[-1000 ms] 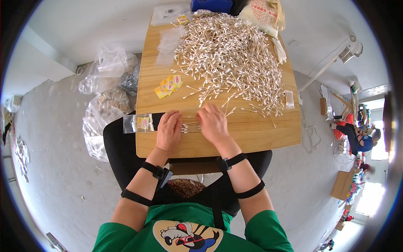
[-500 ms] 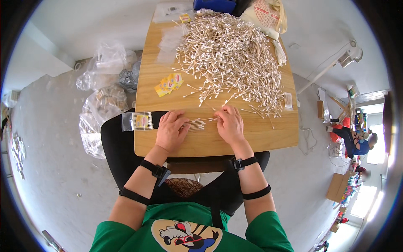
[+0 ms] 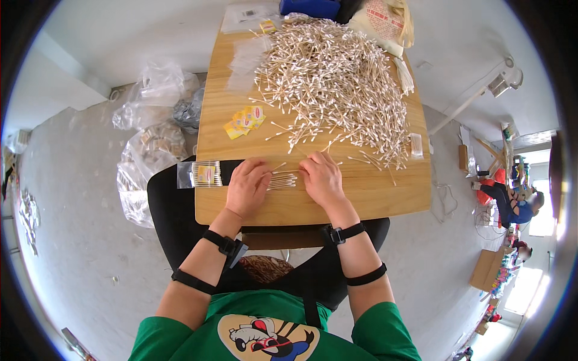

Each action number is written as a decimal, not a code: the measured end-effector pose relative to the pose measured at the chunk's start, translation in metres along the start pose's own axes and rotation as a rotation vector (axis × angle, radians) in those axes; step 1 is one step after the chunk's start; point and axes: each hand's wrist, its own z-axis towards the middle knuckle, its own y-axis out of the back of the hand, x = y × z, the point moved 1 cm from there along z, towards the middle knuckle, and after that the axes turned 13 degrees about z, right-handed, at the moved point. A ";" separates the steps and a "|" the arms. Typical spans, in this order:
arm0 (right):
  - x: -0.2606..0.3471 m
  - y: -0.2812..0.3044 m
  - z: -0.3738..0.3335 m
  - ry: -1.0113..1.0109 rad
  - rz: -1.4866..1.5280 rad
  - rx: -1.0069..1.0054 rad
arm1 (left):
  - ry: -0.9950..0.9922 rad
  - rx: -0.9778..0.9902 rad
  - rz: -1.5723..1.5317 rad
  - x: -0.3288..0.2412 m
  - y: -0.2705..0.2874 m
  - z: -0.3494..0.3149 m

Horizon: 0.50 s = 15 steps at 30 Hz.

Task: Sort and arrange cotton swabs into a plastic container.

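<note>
Near the table's front edge my left hand (image 3: 247, 188) is closed over a row of cotton swabs (image 3: 283, 180), whose white tips stick out to the right. One more swab (image 3: 277, 168) slants up from its fingertips. Just right of those tips is my right hand (image 3: 322, 179), its fingers bent together and pointing at the table; what they pinch, if anything, is hidden. Left of my left hand lies a clear packet (image 3: 206, 174) of swabs with a yellow label. A large heap of loose cotton swabs (image 3: 337, 84) covers the far part of the table.
Yellow cards (image 3: 245, 121) and clear flat bags (image 3: 248, 57) lie on the table's left side. A small swab bundle (image 3: 416, 145) is at the right edge, a cloth bag (image 3: 382, 27) at the back right. Plastic sacks (image 3: 150, 150) stand on the floor left.
My right hand has shifted slightly left, closer to my left hand. The swab that lay between both hands now slants up at the left fingertips. My left hand stays nearly in place.
</note>
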 end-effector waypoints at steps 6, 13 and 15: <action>0.009 -0.012 0.005 0.037 0.111 0.007 | 0.241 -0.128 -0.394 0.000 -0.006 0.002; 0.012 -0.029 0.011 -0.222 0.620 -0.158 | 0.237 0.102 -0.519 -0.003 -0.013 0.013; 0.008 -0.033 0.008 -0.283 0.866 -0.200 | 0.203 0.240 -0.582 -0.010 -0.011 0.016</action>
